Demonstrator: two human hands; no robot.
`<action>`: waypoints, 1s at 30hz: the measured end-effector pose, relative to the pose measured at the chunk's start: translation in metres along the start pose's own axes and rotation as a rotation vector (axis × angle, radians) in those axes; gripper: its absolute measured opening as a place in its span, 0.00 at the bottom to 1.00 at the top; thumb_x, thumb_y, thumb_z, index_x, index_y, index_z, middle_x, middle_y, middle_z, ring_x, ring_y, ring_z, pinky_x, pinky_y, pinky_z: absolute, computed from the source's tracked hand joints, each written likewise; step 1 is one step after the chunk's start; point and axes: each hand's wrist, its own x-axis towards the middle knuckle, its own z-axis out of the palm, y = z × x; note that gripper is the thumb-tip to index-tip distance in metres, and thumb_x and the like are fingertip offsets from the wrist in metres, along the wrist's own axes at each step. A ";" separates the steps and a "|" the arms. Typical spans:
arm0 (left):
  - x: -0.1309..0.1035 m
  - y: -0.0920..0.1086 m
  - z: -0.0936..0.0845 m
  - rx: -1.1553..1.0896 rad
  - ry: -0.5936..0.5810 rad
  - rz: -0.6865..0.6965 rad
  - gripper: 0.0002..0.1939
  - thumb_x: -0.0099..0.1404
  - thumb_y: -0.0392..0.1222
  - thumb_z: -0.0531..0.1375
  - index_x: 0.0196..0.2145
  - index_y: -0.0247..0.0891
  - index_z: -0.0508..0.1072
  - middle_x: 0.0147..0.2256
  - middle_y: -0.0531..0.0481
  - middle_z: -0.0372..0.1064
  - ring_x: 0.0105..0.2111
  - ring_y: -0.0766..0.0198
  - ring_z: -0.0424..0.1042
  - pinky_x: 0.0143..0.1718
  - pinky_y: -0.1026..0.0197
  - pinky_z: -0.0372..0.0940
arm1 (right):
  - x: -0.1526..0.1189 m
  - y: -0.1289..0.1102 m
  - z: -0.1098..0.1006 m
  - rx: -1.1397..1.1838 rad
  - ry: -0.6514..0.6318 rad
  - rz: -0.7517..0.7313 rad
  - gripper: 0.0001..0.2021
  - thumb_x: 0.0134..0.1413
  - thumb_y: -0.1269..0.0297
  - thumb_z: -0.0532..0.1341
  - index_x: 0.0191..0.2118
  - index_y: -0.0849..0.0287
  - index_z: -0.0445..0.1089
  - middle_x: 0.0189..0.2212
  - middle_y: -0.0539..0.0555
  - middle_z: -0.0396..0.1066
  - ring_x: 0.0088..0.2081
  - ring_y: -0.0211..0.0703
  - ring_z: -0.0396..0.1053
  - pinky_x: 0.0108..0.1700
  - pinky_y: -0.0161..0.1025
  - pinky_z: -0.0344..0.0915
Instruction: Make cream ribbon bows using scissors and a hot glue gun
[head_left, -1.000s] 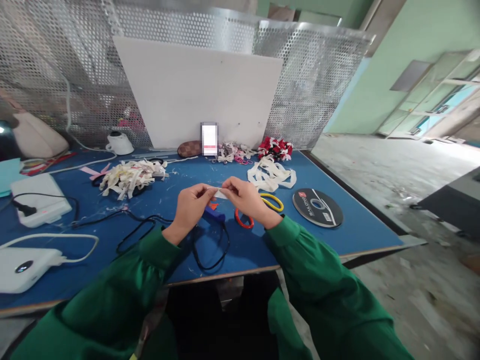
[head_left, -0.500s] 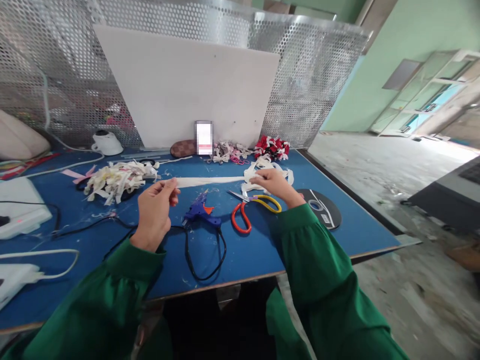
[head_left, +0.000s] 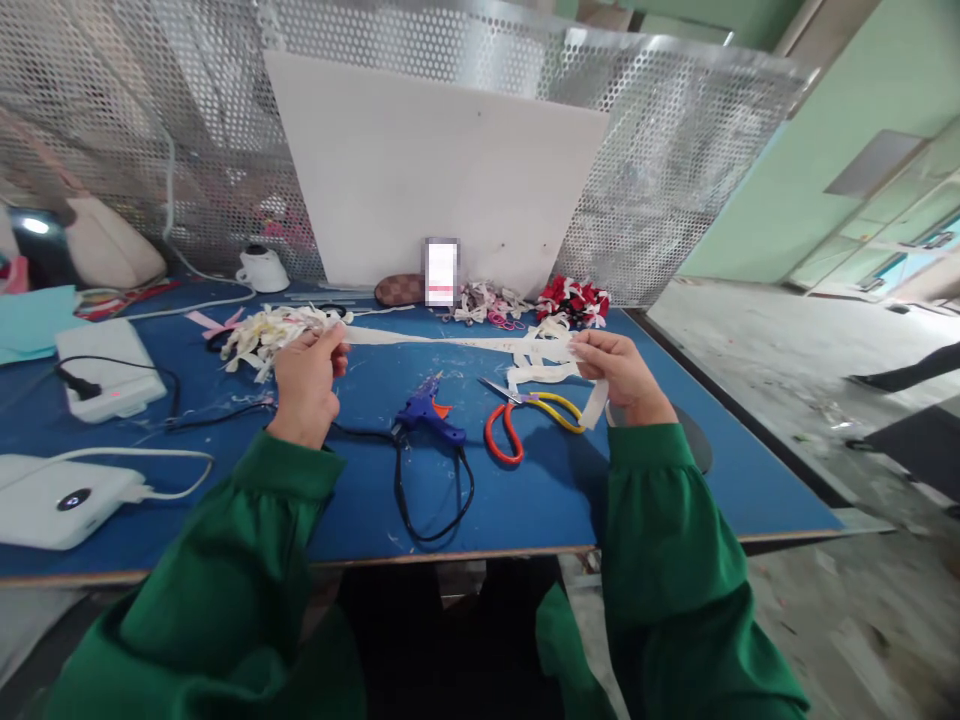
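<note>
A long white ribbon (head_left: 450, 343) is stretched across the table between both hands. Its left end is pinched by my left hand (head_left: 307, 385), close to a pile of cream fabric strips (head_left: 262, 338). My right hand (head_left: 619, 375) grips the ribbon further right, and a short tail hangs below the fingers. Loose white ribbon (head_left: 544, 374) lies beside that hand. Below the taut stretch rest a blue glue gun (head_left: 429, 412) with a black cord and scissors (head_left: 512, 440) with one red and one yellow handle, their blades apart.
At the back stand a phone (head_left: 441, 272), a brown checked case (head_left: 399, 290) and red-and-white bows (head_left: 574, 302). White power devices (head_left: 112, 370) with cables lie left. A dark disc (head_left: 694, 440) is partly behind my right wrist. The blue table's (head_left: 772, 500) edge is at right.
My right hand has moved right along or with the ribbon, so a longer stretch spans the hands and a tail now hangs from it. The camera view has turned left.
</note>
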 end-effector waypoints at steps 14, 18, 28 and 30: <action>-0.024 0.033 -0.046 -0.187 0.173 0.058 0.08 0.53 0.32 0.62 0.32 0.35 0.78 0.19 0.58 0.63 0.15 0.76 0.58 0.15 0.71 0.52 | -0.047 -0.009 0.042 -0.164 0.182 0.003 0.13 0.48 0.54 0.68 0.27 0.60 0.71 0.17 0.45 0.58 0.19 0.31 0.50 0.22 0.34 0.43; -0.047 0.042 -0.085 -0.223 0.112 -0.059 0.06 0.54 0.30 0.63 0.31 0.36 0.78 0.18 0.57 0.62 0.17 0.76 0.57 0.17 0.72 0.54 | -0.100 -0.018 0.056 -0.207 0.110 0.018 0.12 0.52 0.56 0.68 0.28 0.60 0.72 0.18 0.46 0.60 0.21 0.32 0.52 0.23 0.35 0.45; -0.112 0.005 -0.087 0.850 -0.530 0.299 0.15 0.65 0.52 0.60 0.32 0.41 0.82 0.22 0.50 0.72 0.21 0.62 0.69 0.26 0.62 0.59 | -0.167 0.024 0.072 0.195 0.957 -0.143 0.17 0.52 0.57 0.68 0.24 0.56 0.60 0.16 0.40 0.45 0.18 0.30 0.43 0.20 0.33 0.44; -0.111 -0.001 -0.072 1.084 -0.510 0.496 0.13 0.66 0.51 0.59 0.39 0.43 0.81 0.33 0.46 0.77 0.33 0.57 0.75 0.32 0.61 0.61 | -0.167 0.031 0.064 0.275 0.980 -0.125 0.20 0.51 0.58 0.68 0.23 0.55 0.54 0.16 0.39 0.43 0.17 0.29 0.41 0.18 0.32 0.43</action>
